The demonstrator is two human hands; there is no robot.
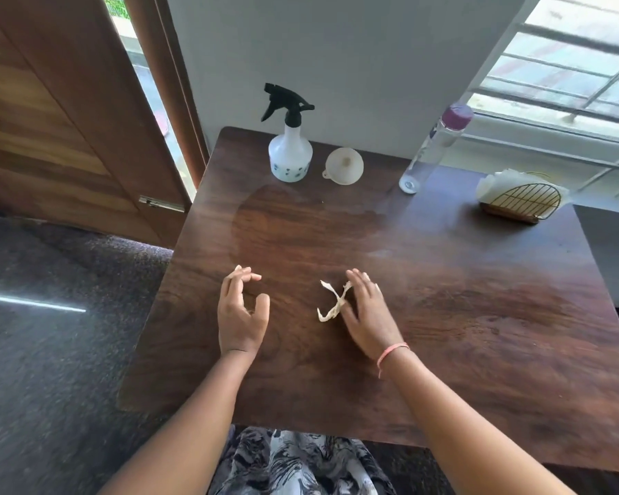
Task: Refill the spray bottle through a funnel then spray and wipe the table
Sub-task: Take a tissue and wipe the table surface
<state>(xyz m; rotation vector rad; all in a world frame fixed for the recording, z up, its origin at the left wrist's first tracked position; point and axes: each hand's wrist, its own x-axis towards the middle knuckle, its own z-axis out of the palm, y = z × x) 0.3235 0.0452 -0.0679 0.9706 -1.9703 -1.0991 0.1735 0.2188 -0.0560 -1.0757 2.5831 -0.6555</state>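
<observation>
A white spray bottle [289, 151] with a black trigger head stands at the far left of the dark wooden table [461, 316]. Beside it on the right lies a white funnel [344, 165], mouth up. A clear water bottle [430, 151] with a purple cap stands further right. Near the table's middle, a crumpled, twisted scrap of tissue [331, 302] lies on the wood. My right hand [367, 312] lies flat with straight fingers, its fingers touching the tissue. My left hand [242, 312] hovers left of it, fingers loosely curled, holding nothing. A damp sheen marks the wood ahead of my hands.
A gold wire napkin holder [519, 200] with white napkins sits at the far right of the table. A wooden door [51, 112] stands to the left, a barred window [569, 66] to the right. Dark speckled floor [58, 316] lies left of the table.
</observation>
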